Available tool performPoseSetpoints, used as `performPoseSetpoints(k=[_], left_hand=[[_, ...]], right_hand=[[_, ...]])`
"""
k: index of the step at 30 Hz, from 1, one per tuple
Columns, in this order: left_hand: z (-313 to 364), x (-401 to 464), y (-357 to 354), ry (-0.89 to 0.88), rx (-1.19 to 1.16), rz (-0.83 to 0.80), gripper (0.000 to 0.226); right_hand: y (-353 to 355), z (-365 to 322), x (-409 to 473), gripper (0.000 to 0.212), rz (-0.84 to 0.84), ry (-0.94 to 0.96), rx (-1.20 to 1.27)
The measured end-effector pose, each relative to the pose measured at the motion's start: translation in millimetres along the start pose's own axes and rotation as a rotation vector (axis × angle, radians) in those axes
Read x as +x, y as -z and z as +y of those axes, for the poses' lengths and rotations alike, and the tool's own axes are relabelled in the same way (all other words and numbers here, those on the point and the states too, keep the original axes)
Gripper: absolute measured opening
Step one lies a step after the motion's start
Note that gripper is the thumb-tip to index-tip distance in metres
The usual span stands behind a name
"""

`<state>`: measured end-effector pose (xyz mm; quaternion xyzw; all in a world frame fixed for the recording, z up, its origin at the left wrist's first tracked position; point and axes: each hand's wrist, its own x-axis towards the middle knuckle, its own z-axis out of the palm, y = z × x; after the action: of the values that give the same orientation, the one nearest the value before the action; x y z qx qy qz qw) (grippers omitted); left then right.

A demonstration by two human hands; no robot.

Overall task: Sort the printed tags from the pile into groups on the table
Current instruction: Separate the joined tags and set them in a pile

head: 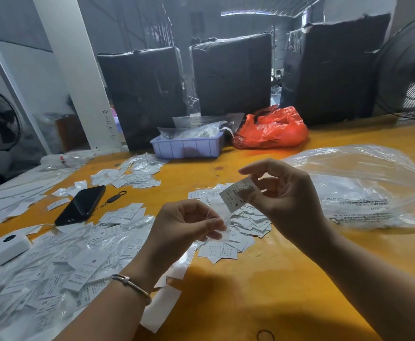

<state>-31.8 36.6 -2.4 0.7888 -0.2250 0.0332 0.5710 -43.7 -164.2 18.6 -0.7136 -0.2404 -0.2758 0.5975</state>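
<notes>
A printed tag marked "S" is being pinched between the thumb and fingers of the right hand, raised above the yellow tabletop. A thin clear sleeve is being gripped by the closed fingertips of the left hand, just below the tag. A small group of tags is lying beneath both hands, and the large pile is spread to the left, beside a black phone.
</notes>
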Motion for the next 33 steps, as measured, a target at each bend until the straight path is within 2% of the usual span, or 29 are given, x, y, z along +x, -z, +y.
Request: performPoseSetpoints(k=[8, 13, 17, 21, 25, 30, 33], left_hand=[[-0.4, -0.1, -0.1, 0.032, -0.01, -0.092, 0.017], [1.7, -0.7, -1.4, 0.046, -0.028, -0.114, 0.025], [1.5, -0.3, -2.2, 0.061, -0.029, -0.134, 0.025], [2.2, -0.6, -1.7, 0.063, -0.047, -0.103, 0.029], [2.9, 0.1, -1.2, 0.068, -0.051, -0.087, 0.03], [1.8, 0.5, -1.7, 0.069, -0.038, -0.091, 0.022], [-1.9, 1.0, 0.4, 0.073, -0.029, -0.093, 0.012]], right_hand=[[0.0, 0.6, -0.6, 0.034, -0.075, 0.058, -0.204], [-0.6, 2.4, -1.5, 0.03, -0.155, -0.021, -0.114], [-2.1, 5.1, -0.8, 0.027, -0.237, -0.072, -0.146], [2.1, 4.6, 1.0, 0.022, -0.163, -0.114, -0.097], [1.8, 6.2, 2.0, 0.017, -0.104, -0.092, -0.166], [-6.9, 9.4, -4.7, 0.015, -0.126, -0.066, -0.205], [-8.4, 11.5, -5.9, 0.016, -0.173, -0.112, -0.174]])
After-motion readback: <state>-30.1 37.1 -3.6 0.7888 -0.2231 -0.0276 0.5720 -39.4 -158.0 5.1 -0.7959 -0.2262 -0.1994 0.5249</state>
